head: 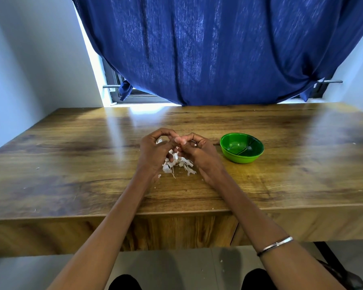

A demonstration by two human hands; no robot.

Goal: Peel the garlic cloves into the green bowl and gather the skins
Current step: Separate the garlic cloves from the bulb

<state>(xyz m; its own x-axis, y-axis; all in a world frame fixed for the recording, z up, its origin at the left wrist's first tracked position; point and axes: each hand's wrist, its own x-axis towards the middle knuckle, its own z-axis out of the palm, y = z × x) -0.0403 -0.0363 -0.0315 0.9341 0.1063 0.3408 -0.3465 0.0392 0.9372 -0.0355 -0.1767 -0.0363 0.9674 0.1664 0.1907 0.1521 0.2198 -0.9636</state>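
Both hands meet above the middle of the wooden table (71, 147), fingers curled. The left hand (155, 149) and right hand (195, 151) pinch something small and pale between them, probably a garlic clove, though fingers hide it. Under them lies a heap of white skins (177, 164). The green bowl (241, 147) sits just beside the right hand, toward the table's right edge.

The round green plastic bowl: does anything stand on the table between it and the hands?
Nothing visible does. Only bare wooden table lies between the right hand and the round green plastic bowl.
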